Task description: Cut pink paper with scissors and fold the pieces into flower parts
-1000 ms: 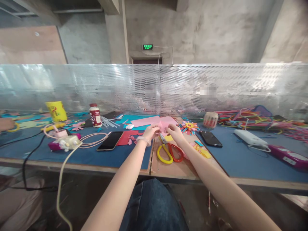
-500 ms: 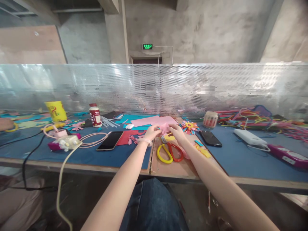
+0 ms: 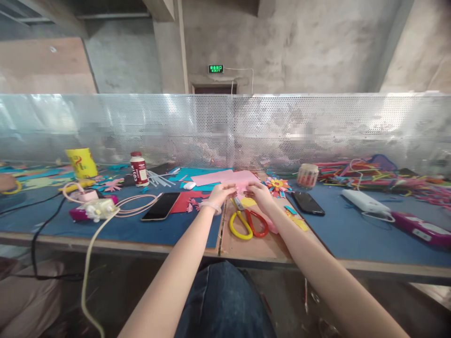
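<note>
Between my two hands is a small piece of pink paper (image 3: 241,187), pinched at its left edge by my left hand (image 3: 221,193) and at its right by my right hand (image 3: 259,193). Its exact shape is partly covered by my fingers. Just below lies a pair of scissors (image 3: 240,227) with one yellow and one red handle, blades pointing away under the hands. Yellow paper scraps (image 3: 248,202) rest beside the blades. A layered paper flower (image 3: 277,186) in orange, blue and pink sits right of my right hand.
Pink sheets (image 3: 211,177) lie behind the hands, red paper (image 3: 179,203) to the left. Phones (image 3: 161,206) flank the work area. Further out are a bottle (image 3: 139,170), a yellow cup (image 3: 81,163), power strips with cables, a jar (image 3: 307,175), and colourful pipe cleaners (image 3: 345,173). A perforated metal screen (image 3: 158,126) stands behind.
The pink paper, raised and pointed before, now sits lower and flatter between my fingers. My hands have shifted only slightly; the scissors and the other things stay put.
</note>
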Demonstrator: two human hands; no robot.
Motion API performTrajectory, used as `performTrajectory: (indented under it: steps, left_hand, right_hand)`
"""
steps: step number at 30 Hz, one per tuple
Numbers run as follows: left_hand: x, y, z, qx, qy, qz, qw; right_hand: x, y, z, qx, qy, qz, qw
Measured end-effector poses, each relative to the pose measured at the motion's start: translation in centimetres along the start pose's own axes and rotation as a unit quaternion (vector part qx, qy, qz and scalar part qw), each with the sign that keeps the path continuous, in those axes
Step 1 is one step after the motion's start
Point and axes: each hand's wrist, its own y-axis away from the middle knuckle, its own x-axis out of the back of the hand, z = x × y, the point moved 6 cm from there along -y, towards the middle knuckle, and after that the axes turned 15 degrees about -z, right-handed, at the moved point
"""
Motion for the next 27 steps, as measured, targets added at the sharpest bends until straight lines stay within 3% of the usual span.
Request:
performTrajectory:
  steps: [17, 27]
  left_hand:
    - [-0.93, 0.6, 0.66, 0.007, 0.014, -0.028, 0.999]
    - [-0.07, 0.72, 0.59, 0.013, -0.015, 0.042, 0.999]
  right_hand:
    - [-0.21, -0.18, 0.19, 0.007, -0.004, -0.016, 1.0]
    - [-0.87, -0.17, 0.25, -0.005, -0.002, -0.027, 1.0]
